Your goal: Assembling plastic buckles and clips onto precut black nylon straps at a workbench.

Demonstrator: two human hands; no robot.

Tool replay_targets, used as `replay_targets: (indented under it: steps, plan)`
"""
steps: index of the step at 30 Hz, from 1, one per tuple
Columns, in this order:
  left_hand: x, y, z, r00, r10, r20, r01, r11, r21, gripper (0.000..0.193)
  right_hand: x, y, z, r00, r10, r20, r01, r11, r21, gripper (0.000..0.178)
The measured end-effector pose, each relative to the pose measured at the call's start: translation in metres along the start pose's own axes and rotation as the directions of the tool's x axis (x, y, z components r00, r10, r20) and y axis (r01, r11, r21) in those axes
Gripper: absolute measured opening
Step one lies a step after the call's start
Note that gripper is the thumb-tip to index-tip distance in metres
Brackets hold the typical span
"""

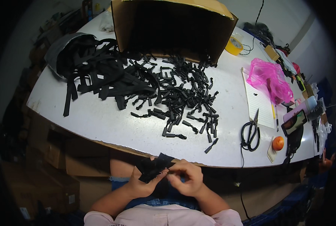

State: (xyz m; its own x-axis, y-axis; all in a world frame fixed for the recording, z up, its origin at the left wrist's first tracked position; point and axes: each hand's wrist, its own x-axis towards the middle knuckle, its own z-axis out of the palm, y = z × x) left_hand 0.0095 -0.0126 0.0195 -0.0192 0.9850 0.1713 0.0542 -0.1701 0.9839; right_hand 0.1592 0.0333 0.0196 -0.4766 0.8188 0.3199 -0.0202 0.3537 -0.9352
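My left hand is closed round a bunch of black fabric straps, held over my lap just off the table's front edge. Beside it, my right hand has its fingers curled close to the bunch; whatever it pinches is hidden or too small to name. On the white table ahead lies a spread heap of small black pieces with short cords, like zipper pulls. To their left, a tangle of black webbing straps spills from a grey bag.
An open cardboard box stands behind the heap. On the right are black-handled scissors, a lined notepad, a pink plastic bag, yellow tape, a phone and an orange fruit. Cartons sit below left.
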Motion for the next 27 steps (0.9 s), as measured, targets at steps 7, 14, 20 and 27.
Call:
replay_targets:
  steps: [7,14,20,27]
  plan:
    - [0.004,-0.008,-0.007,0.939,-0.318,-0.128,0.275,0.922,-0.274,0.012,-0.006,0.016,0.004,0.896,0.178,0.407,-0.164,0.984,-0.068,0.017]
    - [0.003,-0.017,-0.016,0.887,-0.442,0.134,0.459,0.811,-0.363,0.016,0.019,-0.002,0.016,0.945,-0.321,0.055,0.304,0.808,-0.504,0.034]
    - [0.003,-0.013,-0.018,0.854,-0.442,0.275,0.52,0.688,-0.507,0.03,0.013,0.008,0.01,0.887,-0.451,0.102,0.441,0.759,-0.478,0.027]
    - [-0.002,-0.013,-0.001,0.935,-0.354,0.002,0.292,0.768,-0.569,0.019,-0.001,0.004,0.009,0.94,0.334,0.064,-0.336,0.88,0.336,0.003]
